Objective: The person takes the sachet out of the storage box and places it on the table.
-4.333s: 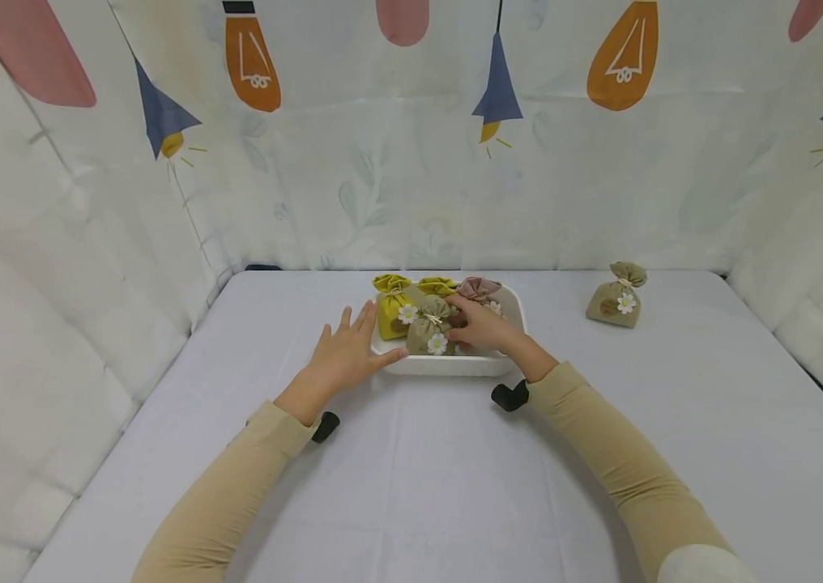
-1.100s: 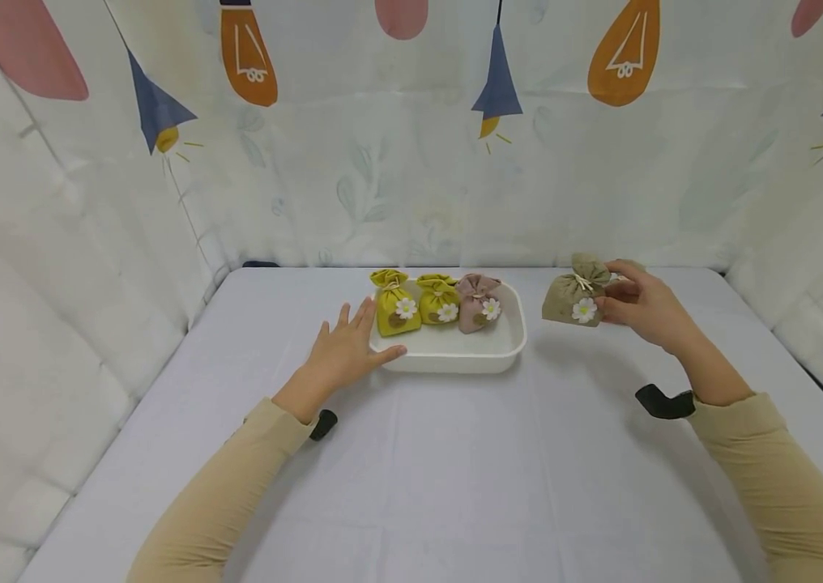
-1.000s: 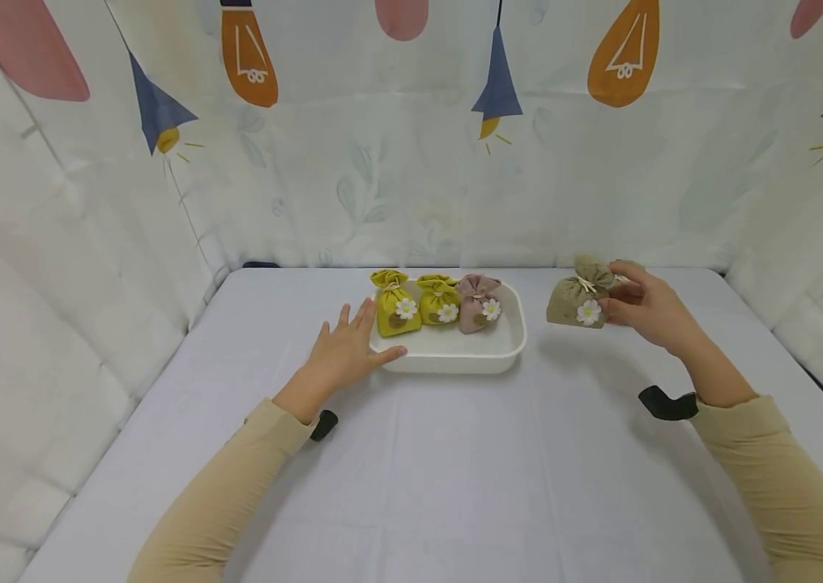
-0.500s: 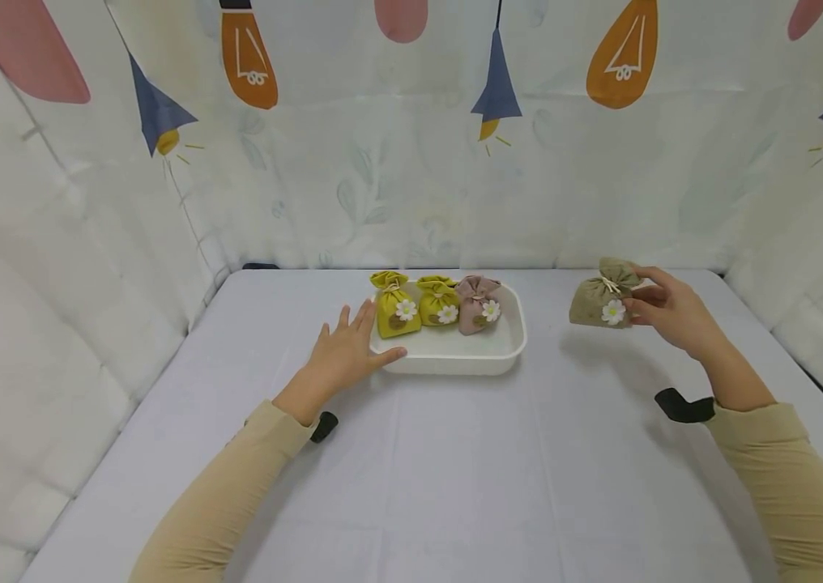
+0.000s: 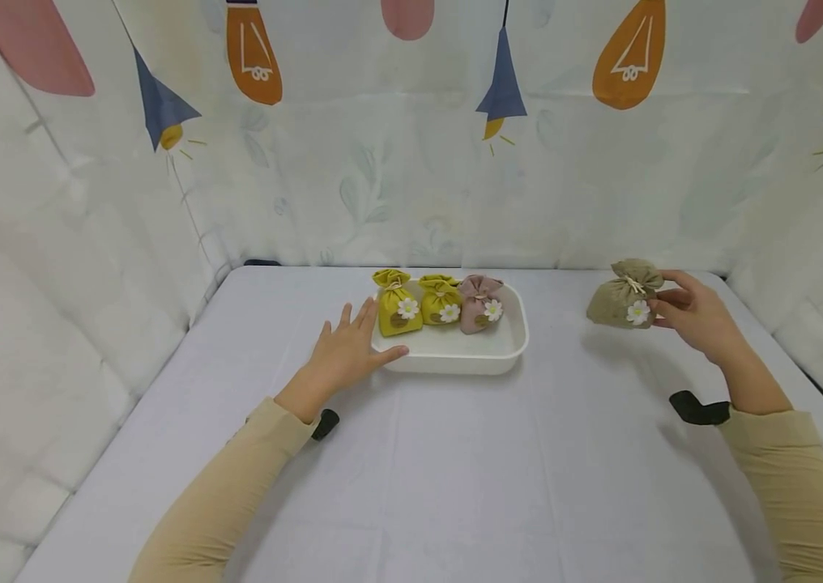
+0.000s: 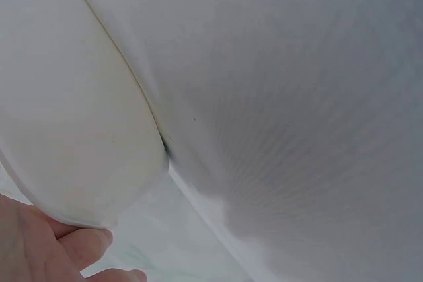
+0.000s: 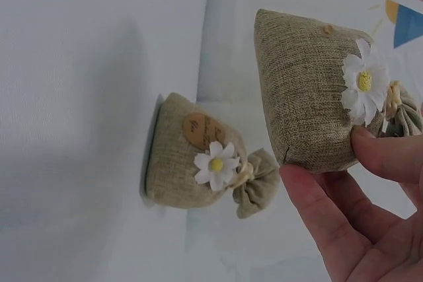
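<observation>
My right hand [image 5: 699, 316] pinches a beige drawstring sachet [image 7: 310, 90] with a white daisy, holding it raised above the table on the right. Behind it, in the right wrist view, a second beige sachet [image 7: 175, 163] with a daisy and a round brown tag stands on the table; the held one hides it in the head view. My left hand [image 5: 339, 356], fingers spread, touches the left end of a white tray [image 5: 455, 366]. Inside the tray are two yellow sachets [image 5: 398, 316] [image 5: 439, 304] and one dusty-pink sachet [image 5: 475, 312], along its back side.
A white cloth covers the table [image 5: 455, 470]. Printed fabric walls [image 5: 411, 186] rise at its back and sides. Black wrist mounts [image 5: 699, 409] stick out beneath both forearms.
My right hand has taken the beige sachet out of the tray and carried it right, in front of the other beige sachet. The left hand stays at the tray's end.
</observation>
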Action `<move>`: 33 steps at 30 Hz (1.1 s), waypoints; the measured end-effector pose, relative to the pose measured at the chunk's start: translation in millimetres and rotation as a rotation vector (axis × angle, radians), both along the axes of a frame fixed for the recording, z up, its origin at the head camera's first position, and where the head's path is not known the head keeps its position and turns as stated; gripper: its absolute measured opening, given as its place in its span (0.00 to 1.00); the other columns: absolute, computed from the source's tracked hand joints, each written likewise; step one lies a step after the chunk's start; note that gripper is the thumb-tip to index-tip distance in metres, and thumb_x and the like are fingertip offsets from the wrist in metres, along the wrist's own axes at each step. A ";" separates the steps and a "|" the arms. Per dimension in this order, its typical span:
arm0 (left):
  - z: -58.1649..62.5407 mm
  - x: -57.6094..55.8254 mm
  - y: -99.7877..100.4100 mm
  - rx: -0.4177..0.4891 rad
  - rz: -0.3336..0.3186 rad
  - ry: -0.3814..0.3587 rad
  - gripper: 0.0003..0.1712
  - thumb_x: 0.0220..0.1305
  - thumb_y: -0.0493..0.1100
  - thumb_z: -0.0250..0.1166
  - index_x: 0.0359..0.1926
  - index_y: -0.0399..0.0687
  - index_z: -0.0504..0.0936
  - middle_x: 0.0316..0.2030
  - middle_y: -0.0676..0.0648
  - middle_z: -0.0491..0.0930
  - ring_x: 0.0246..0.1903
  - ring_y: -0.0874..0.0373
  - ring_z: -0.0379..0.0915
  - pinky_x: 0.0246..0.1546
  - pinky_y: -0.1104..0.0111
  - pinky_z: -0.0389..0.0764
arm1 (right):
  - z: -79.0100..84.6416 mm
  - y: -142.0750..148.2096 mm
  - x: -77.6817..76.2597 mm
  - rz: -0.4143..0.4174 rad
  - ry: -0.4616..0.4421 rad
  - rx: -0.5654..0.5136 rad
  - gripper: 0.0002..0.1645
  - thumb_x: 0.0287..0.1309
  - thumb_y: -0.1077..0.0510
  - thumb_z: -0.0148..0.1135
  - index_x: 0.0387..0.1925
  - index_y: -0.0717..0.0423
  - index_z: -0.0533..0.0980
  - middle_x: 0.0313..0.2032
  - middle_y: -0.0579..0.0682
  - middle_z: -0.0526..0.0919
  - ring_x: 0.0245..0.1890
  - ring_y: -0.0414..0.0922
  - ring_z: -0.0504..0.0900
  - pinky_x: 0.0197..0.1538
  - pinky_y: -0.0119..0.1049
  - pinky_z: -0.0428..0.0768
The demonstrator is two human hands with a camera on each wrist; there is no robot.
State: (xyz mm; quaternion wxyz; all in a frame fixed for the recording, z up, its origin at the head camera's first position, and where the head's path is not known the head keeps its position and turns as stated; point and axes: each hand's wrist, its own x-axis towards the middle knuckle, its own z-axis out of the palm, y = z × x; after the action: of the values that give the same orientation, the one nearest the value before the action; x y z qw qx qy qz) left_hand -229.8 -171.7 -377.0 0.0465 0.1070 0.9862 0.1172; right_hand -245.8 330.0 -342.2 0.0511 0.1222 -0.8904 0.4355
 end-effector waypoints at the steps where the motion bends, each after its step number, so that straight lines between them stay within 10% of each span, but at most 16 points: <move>1: 0.0 0.1 -0.1 0.001 -0.001 0.003 0.64 0.66 0.78 0.53 0.83 0.48 0.33 0.81 0.41 0.42 0.78 0.35 0.33 0.71 0.33 0.43 | -0.5 2.0 -0.5 -0.004 0.003 -0.004 0.31 0.76 0.67 0.50 0.74 0.72 0.56 0.56 0.82 0.72 0.37 0.19 0.75 0.39 0.20 0.80; 23: -1.7 -3.1 0.6 -0.006 0.012 -0.009 0.65 0.66 0.79 0.54 0.83 0.47 0.34 0.81 0.41 0.42 0.79 0.36 0.32 0.71 0.33 0.42 | -16.3 40.6 -7.4 -0.087 0.014 -0.013 0.27 0.75 0.68 0.50 0.70 0.72 0.59 0.48 0.57 0.79 0.35 0.19 0.76 0.37 0.22 0.82; 33: -0.8 -2.5 0.4 -0.008 0.011 -0.011 0.65 0.65 0.79 0.53 0.83 0.47 0.34 0.81 0.41 0.42 0.79 0.36 0.32 0.72 0.34 0.43 | -18.0 49.8 -6.2 -0.115 -0.034 0.012 0.29 0.77 0.66 0.47 0.72 0.74 0.54 0.57 0.84 0.68 0.35 0.17 0.73 0.37 0.21 0.81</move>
State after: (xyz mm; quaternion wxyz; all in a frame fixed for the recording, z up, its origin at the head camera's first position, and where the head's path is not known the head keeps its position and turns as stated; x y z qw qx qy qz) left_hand -232.2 -171.2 -377.8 0.0518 0.1009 0.9870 0.1142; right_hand -252.0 379.8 -360.2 0.0601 0.0636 -0.8993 0.4284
